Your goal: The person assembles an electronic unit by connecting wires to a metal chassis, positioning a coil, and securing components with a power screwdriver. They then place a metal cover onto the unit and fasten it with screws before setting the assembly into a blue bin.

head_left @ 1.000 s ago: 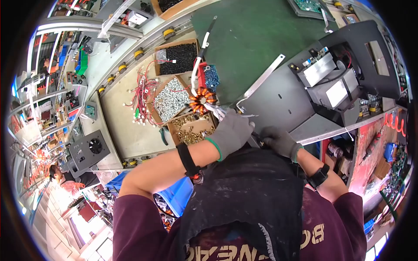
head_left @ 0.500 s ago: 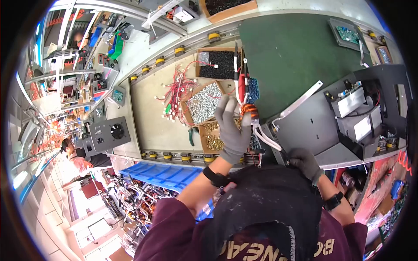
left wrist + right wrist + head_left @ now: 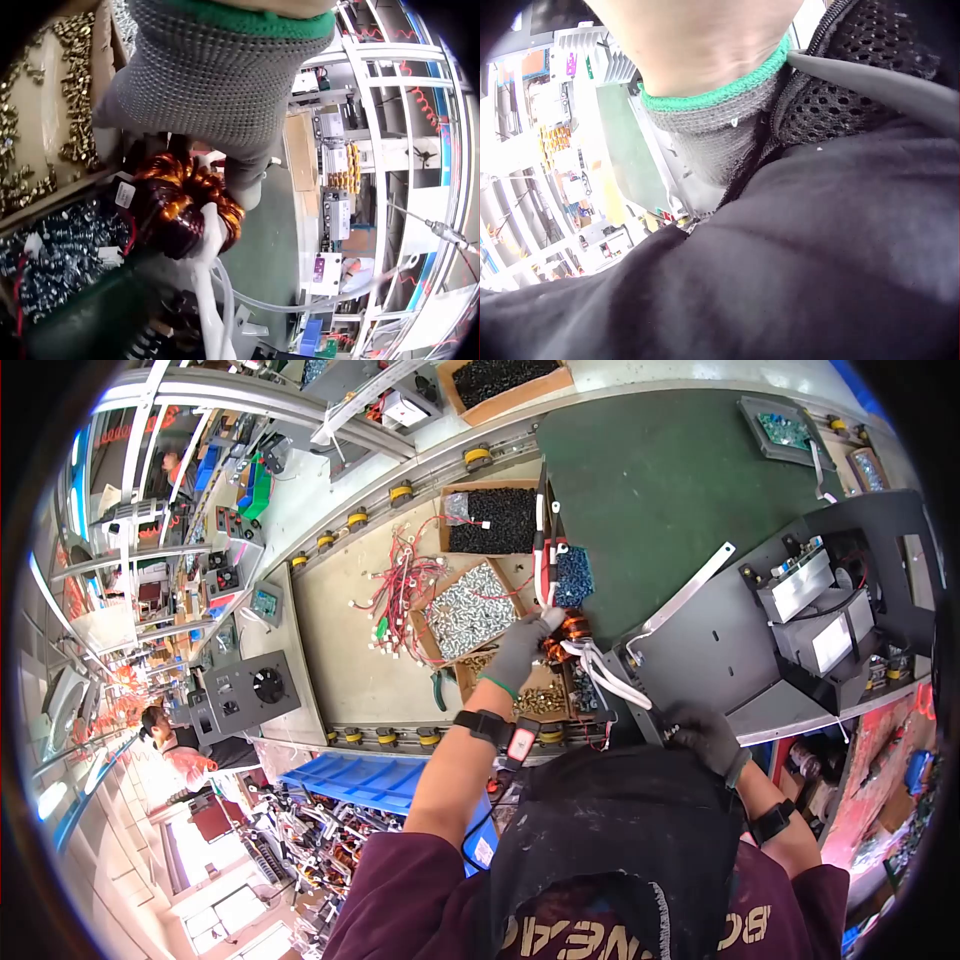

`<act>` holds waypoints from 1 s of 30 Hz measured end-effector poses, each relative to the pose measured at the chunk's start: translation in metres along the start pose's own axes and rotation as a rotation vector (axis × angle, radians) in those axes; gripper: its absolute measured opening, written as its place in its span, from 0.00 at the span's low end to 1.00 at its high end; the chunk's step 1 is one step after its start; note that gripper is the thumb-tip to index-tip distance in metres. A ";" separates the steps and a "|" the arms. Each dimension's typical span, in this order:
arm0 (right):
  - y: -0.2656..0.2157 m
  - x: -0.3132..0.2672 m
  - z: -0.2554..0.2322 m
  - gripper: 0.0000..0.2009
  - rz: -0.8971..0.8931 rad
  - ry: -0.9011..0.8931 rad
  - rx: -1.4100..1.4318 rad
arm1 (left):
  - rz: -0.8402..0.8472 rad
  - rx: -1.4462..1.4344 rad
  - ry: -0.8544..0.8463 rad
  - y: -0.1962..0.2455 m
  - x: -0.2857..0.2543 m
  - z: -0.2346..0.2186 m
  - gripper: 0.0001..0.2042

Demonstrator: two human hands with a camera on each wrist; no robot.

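My left hand, in a grey glove, grips a copper-wound ring coil above the boxes of screws. In the left wrist view the coil lies below the glove, with fingers along its side. White sleeved leads run from the coil toward my right hand, and others point away toward the back. My right hand, also gloved, is low at the front edge of the dark metal housing, with small shiny bits by its fingertips. I cannot tell what it holds; in the right wrist view dark cloth covers the fingers.
Boxes of black screws, silver screws and brass fasteners stand on the bench. Blue-toned screws sit beside the green mat. Red wires and green-handled pliers lie to the left. A blue bin stands below.
The coil has swung rightward in view and its leads now trail toward the right hand. The left hand, spread beside the coil half a second ago, has closed on it.
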State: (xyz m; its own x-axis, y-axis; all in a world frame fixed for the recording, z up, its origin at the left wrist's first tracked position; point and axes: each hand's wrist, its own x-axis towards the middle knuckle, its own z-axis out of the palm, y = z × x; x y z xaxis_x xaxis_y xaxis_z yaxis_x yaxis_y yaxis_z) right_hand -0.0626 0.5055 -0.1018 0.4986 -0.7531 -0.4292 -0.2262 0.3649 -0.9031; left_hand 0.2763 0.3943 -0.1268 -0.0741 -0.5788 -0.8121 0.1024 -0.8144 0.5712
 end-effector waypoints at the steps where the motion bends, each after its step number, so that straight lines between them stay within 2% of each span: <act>1: -0.003 0.000 -0.001 0.10 -0.001 -0.002 -0.008 | 0.004 -0.007 -0.002 0.007 -0.005 0.002 0.26; 3: -0.011 0.001 0.000 0.10 -0.026 0.016 0.013 | 0.100 -0.195 -0.118 0.015 -0.014 0.004 0.26; 4: -0.010 0.000 0.000 0.10 -0.024 0.012 0.012 | 0.172 -0.202 -0.133 0.008 -0.004 0.004 0.20; 5: -0.009 -0.001 0.000 0.10 -0.015 0.019 -0.028 | 0.172 -0.205 -0.132 0.006 0.000 0.006 0.20; 7: -0.009 -0.001 0.000 0.10 -0.006 0.029 -0.070 | 0.286 -0.090 -0.097 0.010 0.000 0.013 0.20; 9: -0.012 -0.001 0.000 0.08 -0.096 0.058 -0.081 | 0.289 -0.015 -0.039 0.018 -0.006 0.015 0.20; 10: -0.010 0.000 -0.001 0.08 -0.096 0.057 -0.082 | 0.356 0.063 -0.032 0.030 -0.024 0.020 0.21; 11: -0.007 0.001 -0.003 0.07 -0.024 0.026 -0.101 | 0.422 0.144 -0.023 0.042 -0.040 0.025 0.22; 12: -0.004 0.002 -0.002 0.07 0.048 -0.006 -0.119 | 0.464 0.175 -0.007 0.049 -0.051 0.026 0.28; 13: 0.001 0.004 0.001 0.07 0.047 -0.007 -0.117 | 0.464 0.177 -0.004 0.060 -0.067 0.032 0.28; 15: 0.006 0.009 0.006 0.08 -0.004 0.092 -0.292 | 0.616 0.238 -0.161 0.080 -0.093 0.043 0.37; 16: 0.003 0.008 0.004 0.08 -0.005 0.089 -0.294 | 0.555 0.333 -0.171 0.083 -0.097 0.040 0.41; 17: -0.003 0.009 0.002 0.08 -0.023 0.041 -0.240 | 0.557 0.331 -0.168 0.086 -0.099 0.039 0.41; 19: -0.003 0.009 -0.003 0.09 -0.046 -0.008 -0.192 | 0.469 0.493 -0.134 0.091 -0.104 0.040 0.37; 20: 0.006 0.009 -0.005 0.09 -0.037 -0.035 -0.118 | 0.486 0.475 -0.131 0.092 -0.107 0.043 0.32; 22: 0.017 0.008 -0.001 0.09 -0.025 -0.059 -0.044 | 0.504 0.511 -0.126 0.095 -0.112 0.050 0.30; 24: 0.018 0.013 0.005 0.09 -0.016 0.090 -0.377 | 0.564 0.525 -0.140 0.096 -0.112 0.052 0.26; 25: 0.014 0.015 0.004 0.09 -0.019 0.092 -0.380 | 0.569 0.525 -0.140 0.098 -0.113 0.052 0.26; 27: 0.000 0.015 -0.006 0.09 0.008 0.016 -0.703 | 0.495 0.444 -0.130 0.103 -0.117 0.057 0.24; 29: -0.041 0.016 -0.026 0.14 -0.052 0.273 -0.641 | 0.488 0.486 -0.091 0.109 -0.124 0.069 0.20; 30: -0.083 0.016 -0.037 0.17 -0.121 0.341 -0.476 | 0.564 0.495 -0.105 0.111 -0.129 0.077 0.19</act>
State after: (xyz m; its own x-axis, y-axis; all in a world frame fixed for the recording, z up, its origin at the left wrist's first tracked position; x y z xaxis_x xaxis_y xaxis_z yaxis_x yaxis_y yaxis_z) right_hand -0.0669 0.4426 -0.0342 0.2658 -0.9359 -0.2311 -0.5739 0.0390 -0.8180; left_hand 0.2206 0.3754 0.0500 -0.2389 -0.8941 -0.3789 -0.3027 -0.3022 0.9039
